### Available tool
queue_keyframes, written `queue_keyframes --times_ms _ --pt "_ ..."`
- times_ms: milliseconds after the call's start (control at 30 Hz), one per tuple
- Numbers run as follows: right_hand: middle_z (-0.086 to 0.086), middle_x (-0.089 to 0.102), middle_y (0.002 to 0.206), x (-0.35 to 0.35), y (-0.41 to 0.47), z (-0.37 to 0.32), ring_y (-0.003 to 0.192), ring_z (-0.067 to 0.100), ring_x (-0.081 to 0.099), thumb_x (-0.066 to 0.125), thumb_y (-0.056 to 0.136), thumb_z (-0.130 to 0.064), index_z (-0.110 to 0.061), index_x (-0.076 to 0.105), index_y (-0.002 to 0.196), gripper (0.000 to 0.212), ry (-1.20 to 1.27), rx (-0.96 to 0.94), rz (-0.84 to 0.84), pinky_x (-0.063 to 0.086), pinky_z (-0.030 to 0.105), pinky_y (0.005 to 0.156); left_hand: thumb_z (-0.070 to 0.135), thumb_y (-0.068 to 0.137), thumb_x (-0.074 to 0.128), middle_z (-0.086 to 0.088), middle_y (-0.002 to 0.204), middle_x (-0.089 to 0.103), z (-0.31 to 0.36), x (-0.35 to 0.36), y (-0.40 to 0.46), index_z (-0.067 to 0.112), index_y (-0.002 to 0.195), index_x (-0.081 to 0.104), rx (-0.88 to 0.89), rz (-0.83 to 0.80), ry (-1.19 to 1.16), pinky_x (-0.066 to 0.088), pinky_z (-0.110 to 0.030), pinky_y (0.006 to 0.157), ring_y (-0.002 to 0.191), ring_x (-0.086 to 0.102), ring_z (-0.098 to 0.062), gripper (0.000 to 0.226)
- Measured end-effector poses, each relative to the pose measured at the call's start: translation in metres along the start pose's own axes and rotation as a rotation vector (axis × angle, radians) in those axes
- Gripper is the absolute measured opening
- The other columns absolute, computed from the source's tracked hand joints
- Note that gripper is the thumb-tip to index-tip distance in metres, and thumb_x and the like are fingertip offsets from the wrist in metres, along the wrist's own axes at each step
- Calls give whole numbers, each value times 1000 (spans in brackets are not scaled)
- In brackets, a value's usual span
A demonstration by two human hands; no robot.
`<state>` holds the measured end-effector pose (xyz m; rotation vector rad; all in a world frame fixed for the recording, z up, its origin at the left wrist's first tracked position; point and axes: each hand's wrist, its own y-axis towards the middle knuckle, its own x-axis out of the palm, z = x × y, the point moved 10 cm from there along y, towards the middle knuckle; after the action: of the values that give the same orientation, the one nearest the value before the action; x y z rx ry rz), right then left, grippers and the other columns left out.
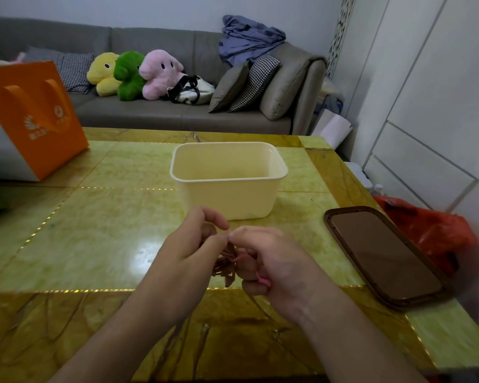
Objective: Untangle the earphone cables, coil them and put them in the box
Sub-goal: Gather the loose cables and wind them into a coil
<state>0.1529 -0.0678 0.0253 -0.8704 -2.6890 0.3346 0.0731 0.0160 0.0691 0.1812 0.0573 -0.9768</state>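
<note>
A cream plastic box (227,197) stands open on the green marble table (100,230), nothing visible inside it. Just in front of the box my left hand (190,252) and my right hand (271,261) meet above the table and pinch a small tangled bundle of pink earphone cable (227,265). Most of the bundle is hidden between my fingers. A pink loop of the cable shows around a finger of my right hand, and a thin strand hangs down toward the table's near edge.
A brown lid (385,255) lies flat to the right of my hands. An orange paper bag (31,117) stands at the table's left rear. A red plastic bag (437,233) sits past the right edge. Behind the table is a grey sofa (163,111) with plush toys.
</note>
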Motion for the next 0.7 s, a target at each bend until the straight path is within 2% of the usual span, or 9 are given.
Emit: queue_keyframes --times_ms 67,100,233,300,400,500,533,600,700 --pt "-4 39 54 -2 -1 2 48 11 29 63 99 -17 -17 63 85 14 10 16 20 12 24 45 11 104 52 -25 80 63 1 3 -1 12 103 56 16 -21 19 54 -32 56 66 64 -35 5" --pt "-3 40 52 -5 -1 0 46 10 30 64 100 -17 -16 64 85 15 1 -5 49 14 22 43 7 105 51 -23 79 64 0 3 0 11 102 56 16 -18 20 53 -29 56 64 64 -30 7" --pt "-9 52 46 -16 -7 -20 38 4 40 66 104 -15 -2 67 93 17 -151 -247 181 30 20 39 8 105 52 -15 78 74 -3 3 3 8 99 54 0 32 17 51 -23 58 65 67 -17 6" --pt "-3 60 54 -14 -11 -28 42 8 47 66 104 -16 -3 69 97 15 -178 -343 204 35 17 40 9 103 54 -11 78 74 -4 -1 4 8 97 56 -9 89 27 50 -21 55 62 66 -11 6" --pt "12 66 67 -12 -12 -32 50 19 54 67 104 -16 -7 68 95 13 -176 -400 206 43 25 43 14 101 56 -1 68 69 0 -6 4 7 89 60 12 134 111 47 -20 51 57 59 -6 15" --pt "12 64 66 -10 -12 -32 47 15 53 67 104 -14 -4 69 95 12 -178 -408 181 40 19 41 10 101 56 2 58 57 0 -9 4 -1 80 58 5 137 146 43 -18 48 52 52 -6 24" --pt "11 64 66 -9 -12 -33 48 13 53 67 103 -12 -3 69 97 11 -184 -400 162 38 17 41 9 101 56 0 59 57 -1 -11 4 -1 79 58 -2 145 136 44 -21 49 53 53 -8 24" --pt "10 64 68 -7 -11 -33 53 12 56 69 100 -7 -2 70 102 5 -206 -356 98 40 15 44 10 101 59 -7 64 62 -1 -16 4 4 78 62 -6 160 118 50 -36 55 57 56 -14 24" --pt "0 67 74 -8 -11 -38 60 8 56 74 93 1 -10 72 106 16 -412 -357 62 44 19 55 9 101 59 -12 69 68 0 -26 3 5 80 65 -9 209 64 56 -49 63 59 65 -26 23"
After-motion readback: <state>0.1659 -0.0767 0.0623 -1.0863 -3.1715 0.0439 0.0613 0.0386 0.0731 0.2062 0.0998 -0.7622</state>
